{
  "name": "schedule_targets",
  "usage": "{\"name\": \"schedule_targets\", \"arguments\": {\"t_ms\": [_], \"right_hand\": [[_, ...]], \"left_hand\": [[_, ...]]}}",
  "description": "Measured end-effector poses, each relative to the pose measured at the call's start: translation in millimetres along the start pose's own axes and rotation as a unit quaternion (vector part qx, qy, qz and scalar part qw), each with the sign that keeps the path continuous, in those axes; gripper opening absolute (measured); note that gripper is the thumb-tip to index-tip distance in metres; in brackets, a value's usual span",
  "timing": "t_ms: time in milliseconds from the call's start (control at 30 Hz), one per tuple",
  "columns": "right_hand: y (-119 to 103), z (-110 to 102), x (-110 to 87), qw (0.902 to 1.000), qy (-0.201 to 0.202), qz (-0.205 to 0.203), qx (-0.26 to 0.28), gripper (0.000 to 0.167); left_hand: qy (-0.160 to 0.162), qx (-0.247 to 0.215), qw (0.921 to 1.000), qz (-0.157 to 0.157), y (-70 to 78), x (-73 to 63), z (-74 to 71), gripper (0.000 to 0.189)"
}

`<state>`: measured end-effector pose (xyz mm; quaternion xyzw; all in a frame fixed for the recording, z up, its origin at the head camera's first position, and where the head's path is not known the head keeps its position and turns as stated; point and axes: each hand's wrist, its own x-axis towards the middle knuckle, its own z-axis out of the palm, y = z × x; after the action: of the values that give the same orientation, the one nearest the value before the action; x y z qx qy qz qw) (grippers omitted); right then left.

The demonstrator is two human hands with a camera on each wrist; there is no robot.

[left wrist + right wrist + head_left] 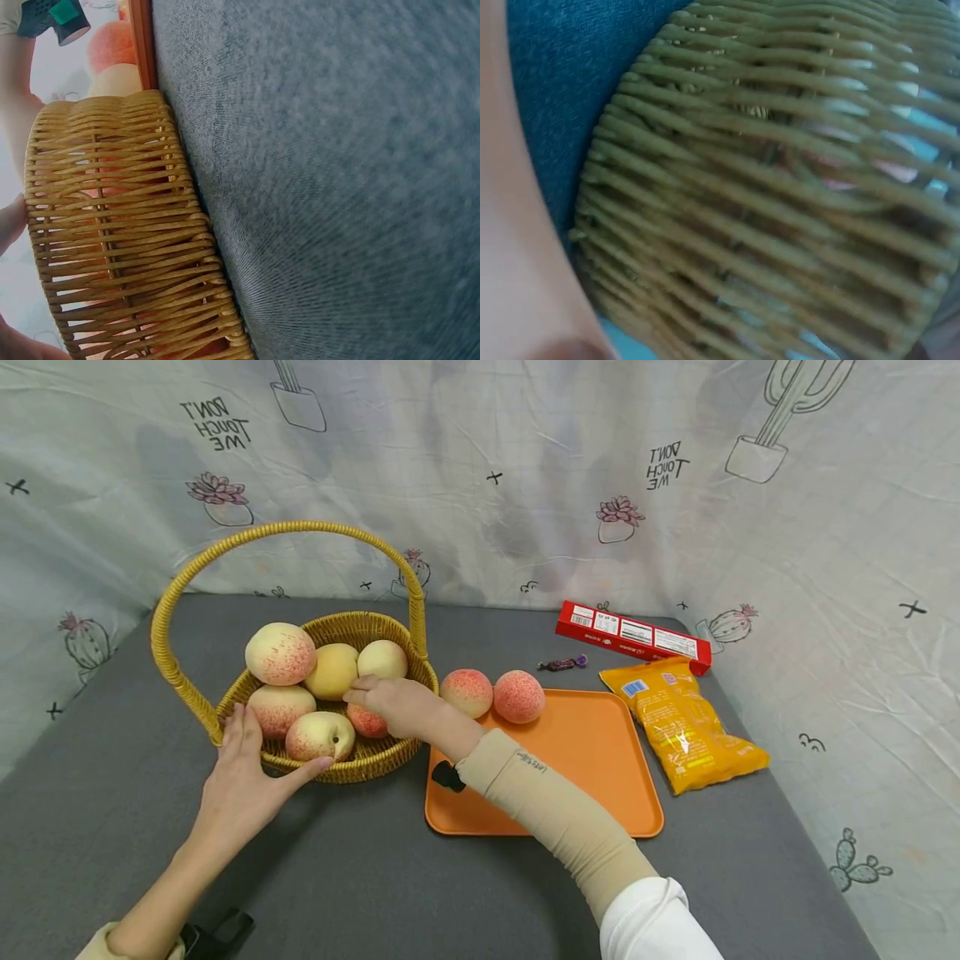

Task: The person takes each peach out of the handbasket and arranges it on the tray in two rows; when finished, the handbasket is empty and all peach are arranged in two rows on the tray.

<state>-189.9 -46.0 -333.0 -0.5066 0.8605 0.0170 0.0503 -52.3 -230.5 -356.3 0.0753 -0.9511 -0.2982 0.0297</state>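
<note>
A yellow wicker basket (pixel 375 768) with a tall arched handle holds several peaches, among them a large speckled one (pixel 281 653) and a yellow one (pixel 332 671). My left hand (pixel 243 785) rests on its near left rim, fingers extended at the side and thumb stretched along the front. In the left wrist view the basket's woven wall (pixel 127 225) fills the left side. My right hand (pixel 397 702) reaches inside at the right and holds a red peach (pixel 366 722), partly hidden under the fingers. Only the basket's weave (pixel 765 180) shows clearly in the right wrist view.
An orange tray (pixel 570 760) lies right of the basket, with two peaches (pixel 520 697) at its far left corner. Beyond are a wrapped candy (pixel 562 664), a red box (pixel 633 635) and an orange snack bag (pixel 686 727). A patterned curtain (pixel 487 527) stands behind the grey table (pixel 360 877).
</note>
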Motion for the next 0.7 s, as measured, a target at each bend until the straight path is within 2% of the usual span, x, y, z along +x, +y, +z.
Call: {"name": "schedule_targets", "arguments": {"t_ms": [100,267,467,600,700], "right_hand": [[5,1,-0.1,0.9996,0.009,0.006,0.024,0.057],[15,4,-2.9,0.991,0.043,0.025,0.124,0.067],[24,10,-11.2,0.962,0.11,0.059,0.243,0.079],[27,15,-16.0,0.9419,0.15,0.086,0.288,0.081],[29,17,-19.9,0.9233,0.183,0.107,0.32,0.083]], "left_hand": [[0.0,0.0,1.0,0.0,0.3,0.2,-0.3,0.12],[0.0,-0.001,1.0,0.001,0.5,0.9,-0.7,0.12],[0.001,-0.004,1.0,0.002,0.4,1.4,-0.5,0.12],[0.003,-0.003,1.0,0.003,0.3,0.9,-0.3,0.12],[0.005,-0.001,1.0,0.004,0.2,0.8,-0.2,0.12]]}}
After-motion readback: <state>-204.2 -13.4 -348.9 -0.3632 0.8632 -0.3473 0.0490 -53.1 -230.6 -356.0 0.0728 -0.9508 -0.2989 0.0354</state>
